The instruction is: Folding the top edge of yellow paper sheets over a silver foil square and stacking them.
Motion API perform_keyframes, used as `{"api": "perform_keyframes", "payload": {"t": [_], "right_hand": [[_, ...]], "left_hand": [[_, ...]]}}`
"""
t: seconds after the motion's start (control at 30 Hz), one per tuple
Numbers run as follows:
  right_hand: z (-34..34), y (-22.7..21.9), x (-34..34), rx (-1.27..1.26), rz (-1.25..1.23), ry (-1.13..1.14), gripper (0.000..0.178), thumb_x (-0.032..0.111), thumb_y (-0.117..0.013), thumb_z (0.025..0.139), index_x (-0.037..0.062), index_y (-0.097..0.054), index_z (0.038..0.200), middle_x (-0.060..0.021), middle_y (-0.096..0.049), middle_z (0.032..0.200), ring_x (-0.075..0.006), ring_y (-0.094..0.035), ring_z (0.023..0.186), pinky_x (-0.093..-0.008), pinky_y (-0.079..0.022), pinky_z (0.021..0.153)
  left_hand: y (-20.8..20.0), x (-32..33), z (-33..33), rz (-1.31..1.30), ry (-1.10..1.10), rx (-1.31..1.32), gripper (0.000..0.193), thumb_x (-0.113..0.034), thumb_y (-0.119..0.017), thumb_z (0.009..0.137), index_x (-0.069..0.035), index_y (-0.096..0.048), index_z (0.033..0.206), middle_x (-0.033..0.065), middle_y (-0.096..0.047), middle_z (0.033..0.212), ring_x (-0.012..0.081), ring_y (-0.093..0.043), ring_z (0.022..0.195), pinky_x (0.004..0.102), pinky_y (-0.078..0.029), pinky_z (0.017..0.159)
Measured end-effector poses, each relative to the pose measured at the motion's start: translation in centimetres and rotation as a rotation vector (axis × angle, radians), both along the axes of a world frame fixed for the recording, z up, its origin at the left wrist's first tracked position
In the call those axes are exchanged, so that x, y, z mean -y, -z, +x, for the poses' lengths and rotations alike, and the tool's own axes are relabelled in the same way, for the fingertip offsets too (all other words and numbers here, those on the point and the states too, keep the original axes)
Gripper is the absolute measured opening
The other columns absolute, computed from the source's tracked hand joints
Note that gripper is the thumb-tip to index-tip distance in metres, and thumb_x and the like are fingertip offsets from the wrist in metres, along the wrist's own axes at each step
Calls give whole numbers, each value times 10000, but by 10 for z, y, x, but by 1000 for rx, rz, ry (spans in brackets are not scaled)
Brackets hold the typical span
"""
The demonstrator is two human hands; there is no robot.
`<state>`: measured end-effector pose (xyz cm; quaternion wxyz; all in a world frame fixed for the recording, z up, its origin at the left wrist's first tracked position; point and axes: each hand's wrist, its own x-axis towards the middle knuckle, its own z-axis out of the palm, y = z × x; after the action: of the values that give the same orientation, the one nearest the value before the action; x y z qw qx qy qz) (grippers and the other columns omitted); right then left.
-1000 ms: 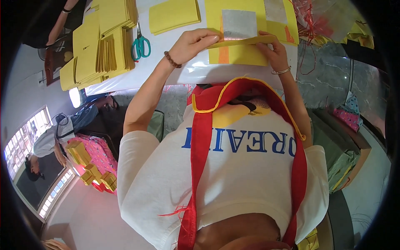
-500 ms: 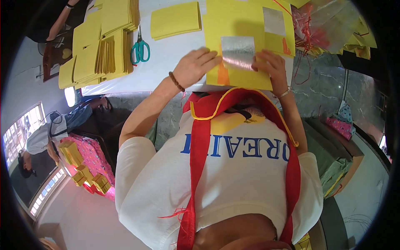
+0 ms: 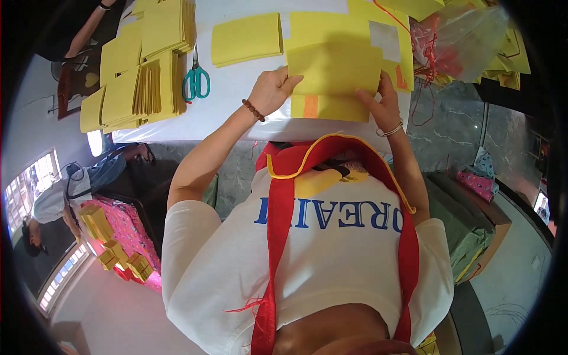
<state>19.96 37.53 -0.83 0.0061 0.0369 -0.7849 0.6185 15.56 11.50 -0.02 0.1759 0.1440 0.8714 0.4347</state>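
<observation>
Both my hands grip a yellow paper sheet point(image 3: 336, 68) near the table's front edge. The sheet is bent over toward the far side, and its silver square is hidden. My left hand point(image 3: 274, 89) pinches its left edge, thumb on top. At the right edge my right hand point(image 3: 383, 105) holds it, thumb on the near face and fingers behind. An orange patch point(image 3: 310, 106) shows on the lower left of the paper. Behind it lie more yellow sheets point(image 3: 328, 26), one with a silver square point(image 3: 384, 40).
Left of my hands are teal-handled scissors point(image 3: 196, 83) and stacks of folded yellow paper point(image 3: 167, 26). A smaller yellow stack point(image 3: 246, 40) sits at the back middle of the white table point(image 3: 236, 106). A clear plastic bag point(image 3: 467, 44) with red strings is at right. Another person's arm point(image 3: 89, 29) shows far left.
The near part of the sheet has been lifted and folded away from me, covering the silver square. My hands have shifted from lying on the sheet to gripping its side edges.
</observation>
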Motion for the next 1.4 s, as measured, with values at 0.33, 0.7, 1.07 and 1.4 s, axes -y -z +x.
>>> {"api": "perform_keyframes", "payload": {"t": [0.33,0.7,1.07,1.4], "right_hand": [[-15,12,9,35,197,221,401,163,-631,796,94,-534,1180,20,-494,592,-52,-352,482,-203,-289,452],[-22,17,19,52,172,319,298,169,-629,777,96,-616,1065,-26,-494,586,-86,-423,510,-253,-363,490],[-22,21,23,50,168,387,279,189,-622,759,117,-625,1029,-52,-505,568,-128,-447,471,-280,-369,484],[-22,20,27,-21,164,419,276,177,-612,764,94,-619,1028,-59,-529,580,-130,-468,486,-278,-400,510]], "left_hand": [[9,-8,-16,363,-228,305,192,-147,-577,829,22,-553,916,24,-546,628,87,-454,534,272,-380,492],[1,-11,-22,433,-293,455,223,-79,-584,832,12,-480,1008,13,-566,666,50,-474,528,215,-364,456],[-5,-10,-18,354,-415,113,378,-166,-627,809,-12,-464,1114,80,-600,815,150,-562,740,275,-437,618],[-7,-76,-10,-371,129,-805,502,-309,-614,784,-67,-486,1204,131,-438,1244,310,-385,1165,445,-317,934]]}}
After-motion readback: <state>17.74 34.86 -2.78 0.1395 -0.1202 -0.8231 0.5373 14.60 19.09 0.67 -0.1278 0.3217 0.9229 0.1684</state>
